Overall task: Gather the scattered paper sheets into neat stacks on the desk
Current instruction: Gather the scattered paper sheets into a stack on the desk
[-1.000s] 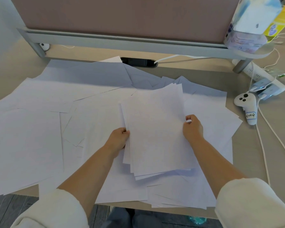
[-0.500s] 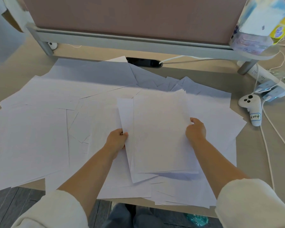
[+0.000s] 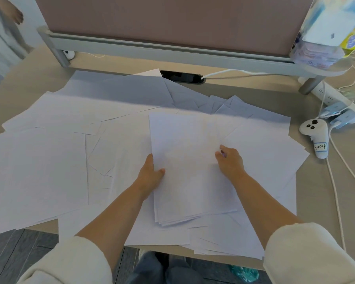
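L hand [image 3: 152,175] pinches left edge of paper stack [image 3: 184,160], thumb on top. R hand [image 3: 231,160] rests on stack's right side, fingers bent; grip unclear. Stack lies mid-worktop [image 3: 39,70] over loose sheets [image 3: 39,160].

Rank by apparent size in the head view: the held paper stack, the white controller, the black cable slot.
1. The paper stack, by far the largest.
2-3. The white controller and the black cable slot look about alike; the slot lies farther off, so they stay unranked.
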Demonstrator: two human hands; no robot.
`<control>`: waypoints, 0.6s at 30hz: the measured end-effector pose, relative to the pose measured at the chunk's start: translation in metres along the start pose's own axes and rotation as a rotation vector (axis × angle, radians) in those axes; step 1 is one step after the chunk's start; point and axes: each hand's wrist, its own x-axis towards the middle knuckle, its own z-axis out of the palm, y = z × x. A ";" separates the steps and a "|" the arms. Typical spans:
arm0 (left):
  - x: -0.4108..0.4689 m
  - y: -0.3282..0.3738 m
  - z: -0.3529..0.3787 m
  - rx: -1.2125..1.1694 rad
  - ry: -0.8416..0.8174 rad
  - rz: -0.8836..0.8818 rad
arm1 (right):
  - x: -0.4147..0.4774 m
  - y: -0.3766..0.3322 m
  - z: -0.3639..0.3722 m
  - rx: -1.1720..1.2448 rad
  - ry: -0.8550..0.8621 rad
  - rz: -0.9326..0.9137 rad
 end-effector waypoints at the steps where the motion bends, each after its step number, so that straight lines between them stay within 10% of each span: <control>1: 0.001 -0.001 -0.002 -0.011 0.001 0.002 | -0.001 0.000 0.000 0.023 0.008 0.000; 8: 0.000 -0.002 -0.025 -0.121 0.039 -0.073 | -0.011 -0.014 0.007 0.159 -0.094 0.092; 18: -0.013 -0.024 -0.057 0.365 0.342 -0.207 | -0.019 -0.024 0.036 -0.145 -0.166 0.079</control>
